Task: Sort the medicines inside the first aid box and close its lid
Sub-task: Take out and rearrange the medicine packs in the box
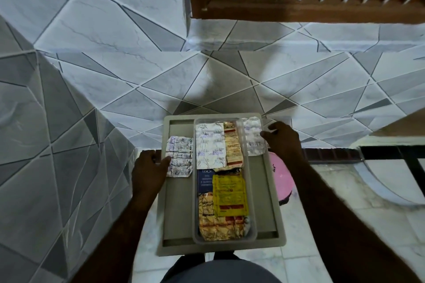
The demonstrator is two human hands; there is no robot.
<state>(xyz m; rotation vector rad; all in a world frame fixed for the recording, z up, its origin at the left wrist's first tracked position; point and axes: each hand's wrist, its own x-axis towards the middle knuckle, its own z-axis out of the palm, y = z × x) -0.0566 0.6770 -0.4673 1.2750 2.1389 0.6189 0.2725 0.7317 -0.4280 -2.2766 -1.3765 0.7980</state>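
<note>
Both forearms reach in from the bottom edge, and between the hands lies the grey first aid box [181,213] with a clear inner tray [251,225] of medicine strips. Left hand [149,171] pinches a silver blister strip [179,156] by its near edge over the box's left side; right hand [284,141] grips another foil strip [253,135] at the box's far right corner. Between them, inside the tray, sit a large silver strip [210,143], a yellow sachet [230,195] and a gold strip [218,225]. These strips look light, thin and crinkly — probably best held by their flat edges, not the blisters. No lid is clearly visible.
</note>
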